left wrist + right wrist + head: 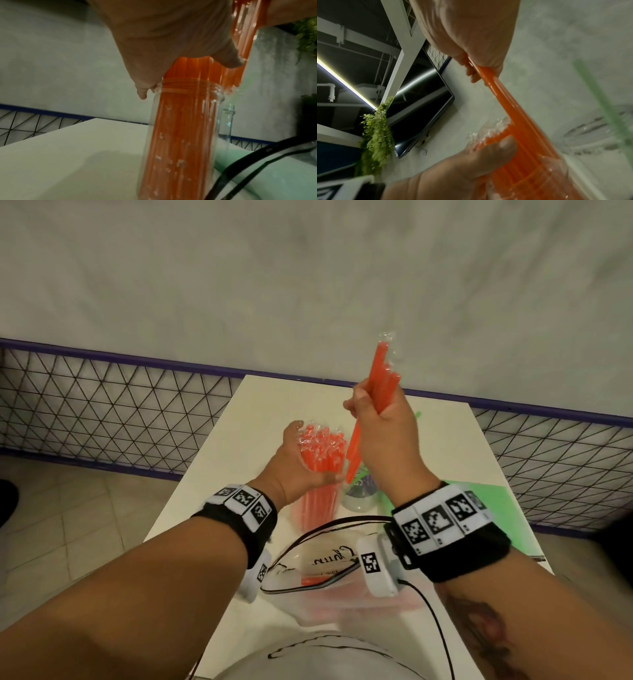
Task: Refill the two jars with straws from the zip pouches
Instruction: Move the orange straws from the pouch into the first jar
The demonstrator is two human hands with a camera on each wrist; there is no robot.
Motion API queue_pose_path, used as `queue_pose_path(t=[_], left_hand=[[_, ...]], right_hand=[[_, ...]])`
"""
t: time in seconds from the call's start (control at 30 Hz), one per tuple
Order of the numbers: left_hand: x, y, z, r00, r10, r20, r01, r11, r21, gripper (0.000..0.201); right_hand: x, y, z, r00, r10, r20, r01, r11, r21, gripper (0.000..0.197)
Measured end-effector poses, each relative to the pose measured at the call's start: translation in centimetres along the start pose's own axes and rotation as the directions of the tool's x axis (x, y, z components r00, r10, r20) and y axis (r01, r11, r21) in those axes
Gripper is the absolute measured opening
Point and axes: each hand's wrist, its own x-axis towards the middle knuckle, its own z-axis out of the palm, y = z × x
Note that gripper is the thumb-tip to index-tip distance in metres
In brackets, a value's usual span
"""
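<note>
- The step in hand looked like loading orange straws into the first jar [181,135], which stood upright on the white tabletop [219,508] and was already packed nearly full.
- The left hand [301,463] was cupped around the wrapped tops of the straws standing in the jar [320,446], its fingers [142,93] curled down to the jar's rim, holding the bundle together.
- The right hand [387,433] was raised above the jar, fingers closed around a small handful of orange straws [380,385], their lower ends angled down towards the jar mouth.
- A second jar [359,494] stood just beside the first on its right, clear and holding what seemed to be a few green straws; a green pouch [486,508] lay further right.
- An open clear zip pouch [329,573] lay near the tabletop's front edge, with some orange straws left inside.
- Next, as I judged it, the handful needed threading into whatever gap remained, the left hand easing the bundle aside so wrappers did not snag on the rim.
</note>
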Motion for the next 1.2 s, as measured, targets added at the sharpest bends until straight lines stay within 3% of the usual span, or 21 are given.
queue_pose_path(t=[0.1,0.27,0.43,0.53,0.7,0.8,0.83,0.9,0.97,1.03,1.1,1.13,1.2], left_hand=[[0.3,-0.4,0.5,0.997,-0.015,-0.074,0.014,1.000,-0.011,0.093],[0.1,-0.6,0.5,0.991,0.012,-0.132,0.001,0.995,0.098,0.072],[-0.4,-0.6,0.4,0.986,0.097,-0.139,-0.082,0.990,0.113,0.052],[-0.6,-0.4,0.7,0.983,0.142,-0.113,-0.128,0.984,0.124,0.061],[-1.6,-0.6,0.9,0.983,0.182,-0.003,-0.182,0.983,-0.015,0.073],[-1.4,-2.2,0.7,0.986,0.168,0.012,-0.168,0.985,0.041,0.105],[-1.2,-2.5,0.8,0.990,0.139,0.015,-0.140,0.987,0.082,0.117],[-1.0,-2.8,1.0,0.994,0.110,0.008,-0.110,0.988,0.104,0.129],[-1.0,-2.5,1.2,0.996,0.083,0.007,-0.084,0.994,0.073,0.124],[-1.0,-1.8,1.3,0.995,0.101,0.000,-0.101,0.994,0.044,0.096],[-0.5,-1.8,1.4,0.989,0.146,0.020,-0.146,0.989,0.000,0.081],[-0.3,-1.6,1.3,0.984,0.174,0.035,-0.173,0.985,-0.029,0.078],[0.1,-1.8,1.3,0.970,0.237,0.057,-0.234,0.971,-0.050,0.078]], right_hand=[[0.3,0.1,1.4,0.996,-0.027,-0.091,0.028,1.000,0.011,0.014],[1.3,0.1,2.5,0.969,-0.033,-0.246,0.050,0.997,0.060,0.016],[-1.1,2.5,2.9,0.979,-0.029,-0.201,0.032,0.999,0.012,0.018],[-2.7,5.4,3.1,0.991,-0.007,-0.131,-0.005,0.996,-0.087,0.005],[-3.6,8.8,2.8,0.996,-0.005,0.086,0.037,0.927,-0.374,0.055],[-3.1,7.3,1.9,0.985,-0.113,0.130,0.158,0.899,-0.409,0.084],[-2.6,6.2,1.5,0.967,-0.215,0.137,0.253,0.877,-0.409,0.085],[-1.3,4.0,1.1,0.883,-0.431,0.185,0.467,0.773,-0.429,0.082],[0.1,2.8,1.2,0.822,-0.489,0.290,0.567,0.663,-0.489,0.071],[0.7,3.3,1.4,0.836,-0.327,0.441,0.545,0.588,-0.597,0.062],[-0.1,5.1,1.3,0.834,-0.055,0.548,0.491,0.525,-0.695,0.058],[-0.5,6.0,1.2,0.824,0.061,0.563,0.453,0.526,-0.720,0.059],[-1.0,6.9,1.0,0.820,0.170,0.547,0.386,0.541,-0.747,0.062]])
